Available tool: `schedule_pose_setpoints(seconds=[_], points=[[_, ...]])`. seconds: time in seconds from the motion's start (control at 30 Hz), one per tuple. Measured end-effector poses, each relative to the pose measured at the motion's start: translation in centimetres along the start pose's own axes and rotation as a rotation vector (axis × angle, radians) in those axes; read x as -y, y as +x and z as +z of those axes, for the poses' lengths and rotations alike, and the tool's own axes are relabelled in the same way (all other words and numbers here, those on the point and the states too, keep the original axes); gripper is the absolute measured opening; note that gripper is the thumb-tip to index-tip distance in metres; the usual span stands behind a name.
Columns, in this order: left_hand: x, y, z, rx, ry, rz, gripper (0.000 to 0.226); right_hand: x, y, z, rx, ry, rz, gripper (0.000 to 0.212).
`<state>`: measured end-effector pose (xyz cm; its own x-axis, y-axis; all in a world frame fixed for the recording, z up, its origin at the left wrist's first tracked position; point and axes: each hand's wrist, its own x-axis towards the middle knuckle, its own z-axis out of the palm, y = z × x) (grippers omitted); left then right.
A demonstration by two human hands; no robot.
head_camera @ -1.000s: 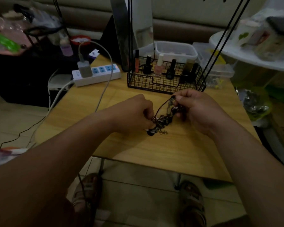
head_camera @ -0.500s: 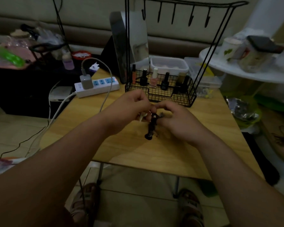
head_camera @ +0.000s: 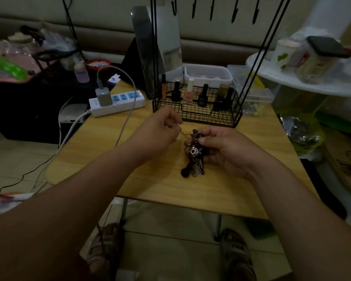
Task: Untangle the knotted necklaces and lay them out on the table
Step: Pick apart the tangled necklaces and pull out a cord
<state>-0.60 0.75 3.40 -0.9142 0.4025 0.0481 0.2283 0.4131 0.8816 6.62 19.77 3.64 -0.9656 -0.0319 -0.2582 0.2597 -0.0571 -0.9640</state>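
Right hand (head_camera: 227,151) grips the knotted necklaces (head_camera: 195,155), fingers curled around the top of the clump, thumb pressed on it. The tangle hangs over the middle of the wooden table (head_camera: 170,191); can't tell if its dark bottom bead touches the wood. Left hand (head_camera: 158,132) pinches one thin strand (head_camera: 183,134) drawn sideways out of the knot. Just beyond sits the wire basket (head_camera: 199,116) of nail polish bottles (head_camera: 188,92).
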Motion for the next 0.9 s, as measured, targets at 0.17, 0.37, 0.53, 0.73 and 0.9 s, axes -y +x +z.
schedule_pose_setpoints(seconds=[0.17,0.37,0.53,0.73,0.9], points=[[-0.4,-0.3,1.1,0.081,0.122,0.188,0.008,0.0,0.8,-0.6,-0.077,-0.138,-0.057,0.011],[-0.2,0.3,1.0,0.059,0.112,0.150,0.005,0.4,1.1,-0.4,-0.094,-0.247,-0.130,0.013],[-0.2,0.9,1.2,0.052,0.035,0.093,0.008,0.5,1.1,-0.2,-0.116,-0.323,-0.143,0.016],[-0.9,1.1,0.6,0.128,-0.401,-0.144,0.007,0.7,0.9,-1.0,-0.129,-0.281,-0.104,0.013],[-0.6,1.1,0.5,0.160,-0.534,-0.148,0.002,1.1,0.7,-0.9,-0.102,0.098,-0.116,0.020]])
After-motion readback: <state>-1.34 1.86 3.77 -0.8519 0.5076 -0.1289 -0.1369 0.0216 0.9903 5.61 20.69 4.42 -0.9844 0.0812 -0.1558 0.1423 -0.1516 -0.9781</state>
